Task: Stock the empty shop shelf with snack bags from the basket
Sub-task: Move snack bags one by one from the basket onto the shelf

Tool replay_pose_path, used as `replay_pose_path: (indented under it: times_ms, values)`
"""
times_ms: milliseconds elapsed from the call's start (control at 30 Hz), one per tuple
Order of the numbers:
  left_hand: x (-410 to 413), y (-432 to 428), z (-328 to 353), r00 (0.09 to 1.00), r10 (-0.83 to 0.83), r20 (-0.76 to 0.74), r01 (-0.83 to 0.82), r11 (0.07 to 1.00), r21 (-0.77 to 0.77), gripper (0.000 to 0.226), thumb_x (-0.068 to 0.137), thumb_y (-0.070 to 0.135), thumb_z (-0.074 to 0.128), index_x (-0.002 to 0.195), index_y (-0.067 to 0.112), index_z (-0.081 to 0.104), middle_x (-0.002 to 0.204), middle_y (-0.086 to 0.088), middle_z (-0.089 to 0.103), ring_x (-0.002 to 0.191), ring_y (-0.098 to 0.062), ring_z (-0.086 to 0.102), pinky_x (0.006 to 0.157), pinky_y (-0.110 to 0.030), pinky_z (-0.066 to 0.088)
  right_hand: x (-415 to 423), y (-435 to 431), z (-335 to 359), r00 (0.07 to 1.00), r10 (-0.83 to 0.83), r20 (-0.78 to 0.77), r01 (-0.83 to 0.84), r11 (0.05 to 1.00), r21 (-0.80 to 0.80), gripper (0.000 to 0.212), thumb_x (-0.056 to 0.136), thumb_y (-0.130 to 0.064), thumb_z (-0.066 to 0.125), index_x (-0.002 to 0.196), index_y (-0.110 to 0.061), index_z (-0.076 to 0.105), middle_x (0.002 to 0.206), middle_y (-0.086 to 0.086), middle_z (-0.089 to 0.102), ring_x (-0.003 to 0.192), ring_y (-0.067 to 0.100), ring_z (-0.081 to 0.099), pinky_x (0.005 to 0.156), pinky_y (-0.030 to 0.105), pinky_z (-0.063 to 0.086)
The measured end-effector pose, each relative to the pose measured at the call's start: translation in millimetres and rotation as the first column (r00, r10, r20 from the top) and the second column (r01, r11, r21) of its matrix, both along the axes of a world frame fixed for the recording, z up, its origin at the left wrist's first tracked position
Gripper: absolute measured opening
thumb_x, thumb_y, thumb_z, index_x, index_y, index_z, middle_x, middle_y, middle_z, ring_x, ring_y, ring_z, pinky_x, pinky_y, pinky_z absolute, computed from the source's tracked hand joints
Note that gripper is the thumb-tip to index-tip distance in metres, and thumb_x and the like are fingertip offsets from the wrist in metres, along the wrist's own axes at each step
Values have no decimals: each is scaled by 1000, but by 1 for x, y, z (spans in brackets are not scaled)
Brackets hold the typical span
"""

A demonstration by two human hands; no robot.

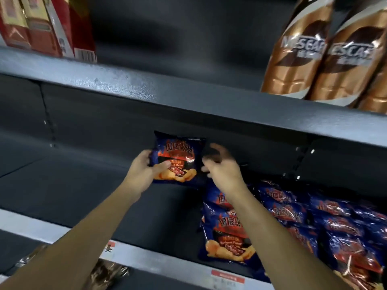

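Left hand (144, 171) around one snack bag (178, 150), right hand (224, 171) half-curled and empty beside it.

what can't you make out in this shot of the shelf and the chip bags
The basket: outside the head view entirely.
The right hand: fingers motion-blurred, so contact with the snack bag that the left hand grips is unclear.
The price label: too small and blurred to read.
The stocked bags: count hidden by the right forearm and the frame's right edge.
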State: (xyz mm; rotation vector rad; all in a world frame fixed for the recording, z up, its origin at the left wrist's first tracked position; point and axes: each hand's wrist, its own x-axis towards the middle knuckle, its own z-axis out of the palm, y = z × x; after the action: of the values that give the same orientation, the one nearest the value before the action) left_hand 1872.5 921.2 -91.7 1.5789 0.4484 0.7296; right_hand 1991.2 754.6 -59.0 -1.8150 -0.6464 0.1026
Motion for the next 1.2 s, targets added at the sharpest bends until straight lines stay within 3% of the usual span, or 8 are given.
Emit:
replay_pose_path:
  times_ms: [133,333,567,667,800,933,1100,1200]
  values:
    - [30,27,-30,998,-26,-58,22,997,-78,36,91,11,71,123,7,56,109,-4,70,90,-6,72,64,-12,51,17,-2,-1,998,-62,-23,62,998,8,37,96,-14,61,131,-26,56,97,-8,67,89,21,69,69,32,54]
    - [73,36,-75,987,-72,-147,60,994,-87,38,91,4,70,126,8,54,114,-8,68,92,-14,68,68,-17,51,26,-13,-18,994,-103,-31,102,994,-51,19,96,-13,61,103,-31,63,101,2,70,94,24,68,82,40,56]
    - [98,33,-90,959,67,-274,-32,991,130,32,90,20,73,117,15,57,108,1,67,94,-11,68,76,-21,52,32,-14,-24,984,-111,-137,112,994,-5,22,97,-8,56,113,-18,66,103,10,71,74,12,63,69,29,54]
    - [96,33,-87,910,218,-351,-107,945,308,58,83,36,79,127,13,51,121,-2,59,111,-24,59,94,-41,50,28,-12,-26,985,-91,-143,95,995,17,20,97,-7,55,107,-21,65,103,10,70,76,13,63,69,29,54]
    - [80,23,-74,904,351,-245,-224,876,427,52,85,35,77,123,13,50,116,-3,53,105,-22,55,94,-46,49,23,-18,-26,988,-72,-135,77,996,34,20,98,-7,53,109,-21,63,103,7,70,78,13,63,66,24,53]
    - [58,1,-55,969,202,-142,-153,943,294,7,94,24,66,95,20,60,95,0,66,87,-18,63,74,-27,47,15,-34,-23,986,-70,-153,86,991,100,19,99,-6,53,106,-21,64,104,6,70,79,13,64,65,23,53]
    - [37,-59,-20,998,3,-55,11,969,248,14,98,19,61,85,20,66,65,8,61,54,-1,55,58,-20,44,3,-76,-15,979,-90,-182,123,976,181,20,100,-2,52,103,-18,65,100,8,71,76,15,65,62,27,56]
    - [28,-109,6,996,-89,8,84,962,258,16,98,24,61,85,17,65,66,5,61,59,-5,57,66,-30,50,-4,-121,-4,969,-74,-234,135,957,258,19,101,-2,51,106,-10,67,91,10,72,71,19,64,58,29,54]
